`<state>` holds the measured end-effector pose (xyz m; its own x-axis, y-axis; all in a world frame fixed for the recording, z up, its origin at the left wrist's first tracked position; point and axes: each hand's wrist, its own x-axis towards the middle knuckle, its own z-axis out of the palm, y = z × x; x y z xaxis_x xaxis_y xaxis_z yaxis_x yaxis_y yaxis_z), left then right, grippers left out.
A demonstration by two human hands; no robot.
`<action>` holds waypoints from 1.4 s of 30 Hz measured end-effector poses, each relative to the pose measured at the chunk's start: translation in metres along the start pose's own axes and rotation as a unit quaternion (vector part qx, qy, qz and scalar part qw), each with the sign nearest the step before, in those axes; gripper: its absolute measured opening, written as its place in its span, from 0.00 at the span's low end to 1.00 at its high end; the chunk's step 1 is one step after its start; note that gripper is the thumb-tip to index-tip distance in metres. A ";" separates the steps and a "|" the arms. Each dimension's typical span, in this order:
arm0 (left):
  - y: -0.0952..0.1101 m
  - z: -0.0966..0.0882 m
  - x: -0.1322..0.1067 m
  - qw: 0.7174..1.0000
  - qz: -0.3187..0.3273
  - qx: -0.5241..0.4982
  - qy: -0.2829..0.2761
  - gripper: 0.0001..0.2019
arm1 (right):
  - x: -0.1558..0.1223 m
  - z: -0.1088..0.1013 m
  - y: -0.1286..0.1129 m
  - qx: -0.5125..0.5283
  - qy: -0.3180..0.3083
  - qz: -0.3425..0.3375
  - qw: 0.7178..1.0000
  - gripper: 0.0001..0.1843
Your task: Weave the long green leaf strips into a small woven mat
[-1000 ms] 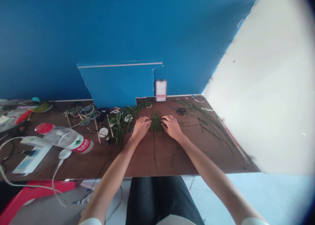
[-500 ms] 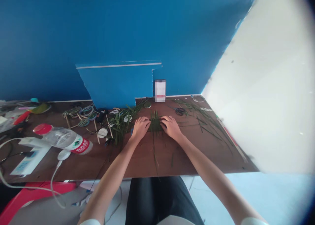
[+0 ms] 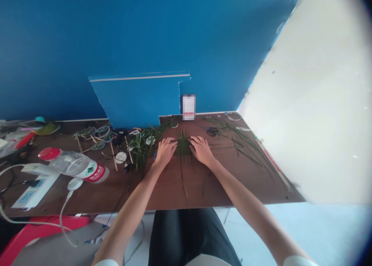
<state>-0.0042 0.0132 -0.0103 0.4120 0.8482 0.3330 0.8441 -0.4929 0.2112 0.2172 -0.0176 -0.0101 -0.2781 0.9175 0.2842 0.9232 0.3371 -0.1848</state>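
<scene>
A small green mat of woven grass blades lies flat on the brown table between my two hands, with loose ends sticking out at its top and a long strand trailing toward the front edge. My left hand has its bent fingers closed on the mat's left edge. On the opposite edge, my right hand holds the weave with its fingertips. Both thumbs are mostly hidden. Just left of my left hand is a heap of loose grass blades.
Scissors and scattered blades lie to the right. On the left are a plastic bottle on its side, a power strip with cables, sticks and rolls of tape. A phone-like card leans against the blue wall.
Both hands stay at the mat's edges with hardly any movement. The whole view has shifted very slightly.
</scene>
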 end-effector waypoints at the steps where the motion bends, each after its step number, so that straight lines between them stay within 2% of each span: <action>1: 0.000 0.000 0.000 1.000 -0.001 -0.004 0.002 0.13 | 0.000 0.000 0.000 0.002 0.003 -0.002 1.000 0.23; 15: 0.001 0.000 0.001 1.000 -0.010 -0.020 0.006 0.11 | 0.001 0.000 0.000 0.004 0.014 -0.006 1.000 0.19; 22: 0.003 0.001 0.000 0.999 0.012 0.018 -0.023 0.20 | 0.001 0.001 -0.001 -0.006 0.001 -0.016 1.000 0.22; 26: 0.003 0.002 0.001 0.999 0.015 0.023 -0.037 0.21 | 0.001 0.001 -0.001 -0.005 0.000 -0.015 1.000 0.22; 34: 0.002 0.003 0.002 0.999 0.018 0.008 -0.037 0.20 | 0.000 -0.001 -0.003 -0.008 -0.017 -0.031 0.999 0.27; 42: 0.001 0.005 0.002 1.000 0.008 -0.003 -0.024 0.18 | 0.001 -0.001 -0.003 -0.004 -0.031 -0.027 0.999 0.27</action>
<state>-0.0006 0.0152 -0.0141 0.4410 0.8490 0.2909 0.8355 -0.5068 0.2123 0.2141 -0.0177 -0.0078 -0.3442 0.9093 0.2339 0.9082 0.3856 -0.1626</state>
